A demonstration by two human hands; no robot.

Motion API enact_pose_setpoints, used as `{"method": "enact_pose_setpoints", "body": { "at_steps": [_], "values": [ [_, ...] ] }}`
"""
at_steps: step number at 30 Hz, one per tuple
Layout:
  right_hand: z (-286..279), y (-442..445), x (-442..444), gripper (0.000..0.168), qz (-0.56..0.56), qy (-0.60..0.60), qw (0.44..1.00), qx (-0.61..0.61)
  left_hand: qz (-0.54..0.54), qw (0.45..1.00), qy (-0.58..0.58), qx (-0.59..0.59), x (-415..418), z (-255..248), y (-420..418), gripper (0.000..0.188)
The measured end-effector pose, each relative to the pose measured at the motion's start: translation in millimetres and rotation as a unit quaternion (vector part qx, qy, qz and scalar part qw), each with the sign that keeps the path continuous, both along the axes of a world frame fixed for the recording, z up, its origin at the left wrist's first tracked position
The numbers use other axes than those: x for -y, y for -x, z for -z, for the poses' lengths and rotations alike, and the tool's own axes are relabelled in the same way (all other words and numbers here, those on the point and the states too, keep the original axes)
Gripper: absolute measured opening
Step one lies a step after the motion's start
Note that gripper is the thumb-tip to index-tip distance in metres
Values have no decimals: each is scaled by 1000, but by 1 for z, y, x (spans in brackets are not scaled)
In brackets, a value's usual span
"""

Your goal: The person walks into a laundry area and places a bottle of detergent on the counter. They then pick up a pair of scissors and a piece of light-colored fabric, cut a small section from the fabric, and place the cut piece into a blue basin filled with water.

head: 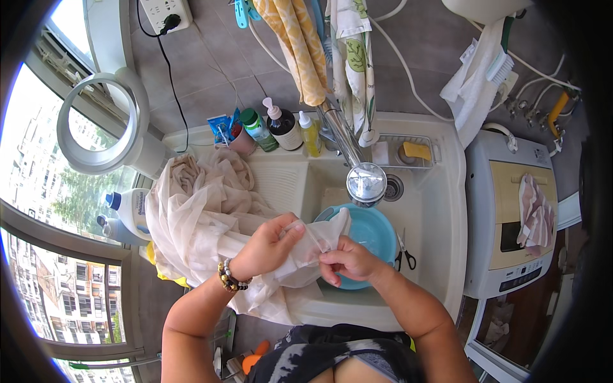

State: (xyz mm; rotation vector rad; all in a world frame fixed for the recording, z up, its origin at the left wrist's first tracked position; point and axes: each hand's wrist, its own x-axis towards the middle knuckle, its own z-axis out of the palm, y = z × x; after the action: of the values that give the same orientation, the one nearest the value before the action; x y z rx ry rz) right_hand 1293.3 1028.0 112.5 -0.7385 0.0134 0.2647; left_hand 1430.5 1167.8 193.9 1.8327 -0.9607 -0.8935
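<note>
A large heap of sheer off-white fabric (191,215) covers the left side of the white sink and drapes over its front rim. My left hand (270,244), with beaded bracelets at the wrist, pinches this fabric between thumb and fingers. To its right, my right hand (347,261) grips the fabric's edge between thumb and forefinger, its other fingers curled below. A short stretch of the cloth spans both hands. Beneath them, a light blue plastic basin (376,234) stands in the sink bowl, partly hidden by the cloth and my right hand. Scissors (405,253) with black handles lie beside the basin.
A chrome faucet (366,182) reaches over the basin near the drain (393,187). Bottles, including a dark pump bottle (286,129), line the back ledge beside a wire rack (433,152). Towels hang above. A washing machine (510,210) stands right, a bladeless fan (129,119) left.
</note>
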Motion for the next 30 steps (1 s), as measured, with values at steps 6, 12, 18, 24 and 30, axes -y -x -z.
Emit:
{"method": "enact_pose_setpoints", "body": {
  "at_steps": [6, 12, 18, 24, 30],
  "values": [
    [2, 1, -1, 15, -31, -21, 999, 0, 8, 1000, -11, -14, 1, -1, 0, 21],
    [-3, 3, 6, 15, -65, -8, 998, 9, 40, 999, -5, -16, 2, -3, 1, 21],
    [2, 1, 5, 17, -63, -34, 997, 7, 33, 999, -20, -18, 1, -4, -2, 21],
    [-4, 1, 7, 16, -70, -8, 997, 10, 48, 997, -25, -46, 3, -2, 0, 20],
    [4, 4, 16, 27, -43, -6, 999, 20, 19, 998, -30, -45, -1, -8, -10, 24]
  ]
}}
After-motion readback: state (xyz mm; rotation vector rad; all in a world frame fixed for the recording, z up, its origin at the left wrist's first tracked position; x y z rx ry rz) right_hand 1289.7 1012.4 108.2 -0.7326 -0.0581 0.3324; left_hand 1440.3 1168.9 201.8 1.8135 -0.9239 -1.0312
